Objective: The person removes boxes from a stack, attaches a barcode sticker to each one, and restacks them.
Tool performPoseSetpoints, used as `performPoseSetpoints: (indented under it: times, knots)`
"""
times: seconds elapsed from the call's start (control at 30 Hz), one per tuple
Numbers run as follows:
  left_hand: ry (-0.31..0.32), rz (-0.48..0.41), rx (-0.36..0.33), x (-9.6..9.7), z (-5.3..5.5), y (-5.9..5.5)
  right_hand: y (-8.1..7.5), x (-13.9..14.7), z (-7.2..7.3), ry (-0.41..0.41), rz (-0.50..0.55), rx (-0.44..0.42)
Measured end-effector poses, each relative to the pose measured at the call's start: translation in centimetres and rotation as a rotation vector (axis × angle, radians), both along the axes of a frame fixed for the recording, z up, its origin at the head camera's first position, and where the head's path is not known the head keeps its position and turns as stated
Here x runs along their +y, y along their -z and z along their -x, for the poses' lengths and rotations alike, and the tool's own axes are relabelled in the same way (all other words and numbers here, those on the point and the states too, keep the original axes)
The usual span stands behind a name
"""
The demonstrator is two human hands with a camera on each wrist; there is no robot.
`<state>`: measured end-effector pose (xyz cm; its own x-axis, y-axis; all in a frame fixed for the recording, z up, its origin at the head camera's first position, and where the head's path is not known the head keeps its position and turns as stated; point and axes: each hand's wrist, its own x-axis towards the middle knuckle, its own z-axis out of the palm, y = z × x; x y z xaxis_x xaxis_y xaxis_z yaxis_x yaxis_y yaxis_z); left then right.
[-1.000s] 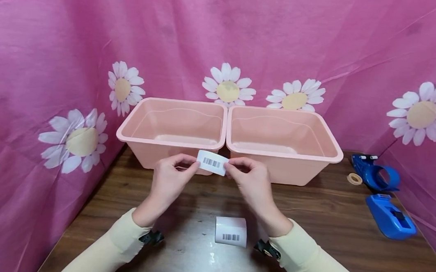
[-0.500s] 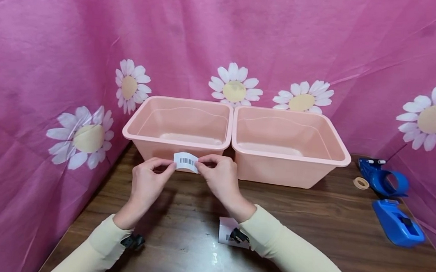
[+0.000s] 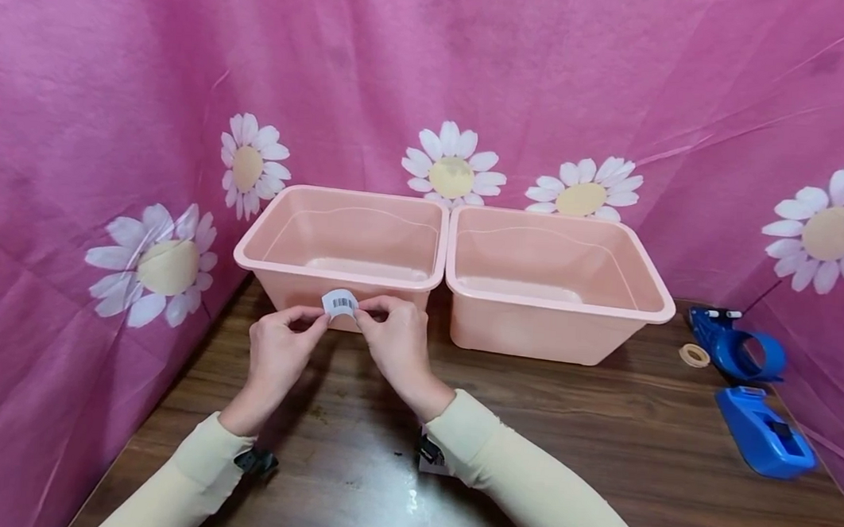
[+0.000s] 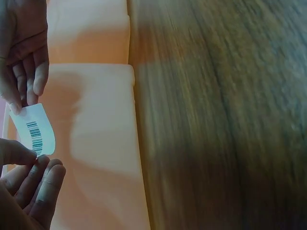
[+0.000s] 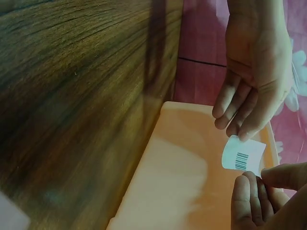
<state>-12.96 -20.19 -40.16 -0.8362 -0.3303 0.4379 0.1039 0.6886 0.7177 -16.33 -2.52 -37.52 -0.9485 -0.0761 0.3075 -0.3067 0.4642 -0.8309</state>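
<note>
A small white barcode label (image 3: 339, 302) is stretched between my two hands, bowed into a curve with its barcode facing up. My left hand (image 3: 279, 355) pinches one end between thumb and index finger. The opposite end is pinched by my right hand (image 3: 398, 343). Both hands are in front of the left pink bin (image 3: 288, 288), and the label overlaps its front wall just under the rim. In the left wrist view the curved label (image 4: 41, 127) shows close to the bin's wall (image 4: 103, 129).
A second pink bin (image 3: 526, 333) stands directly to the right. My right wrist mostly hides the roll of labels (image 3: 431, 465). Two blue tape dispensers, one nearer (image 3: 764, 437) and one farther (image 3: 754, 352), and a tan tape ring (image 3: 694, 355) are at the right. Pink flowered cloth (image 3: 375, 70) hangs behind.
Both hands have carried the label left, from between the bins to the left bin's front. The hands have come closer together and the label bends more. My right sleeve now covers most of the roll.
</note>
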Motion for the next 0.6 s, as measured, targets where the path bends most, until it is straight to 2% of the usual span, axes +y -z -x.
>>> performPoseSetpoints:
  times: [0.6]
  knots:
    - [-0.031,0.01,0.036,-0.13,0.93,0.53,0.57,-0.52,0.42,0.019,0.07,0.014]
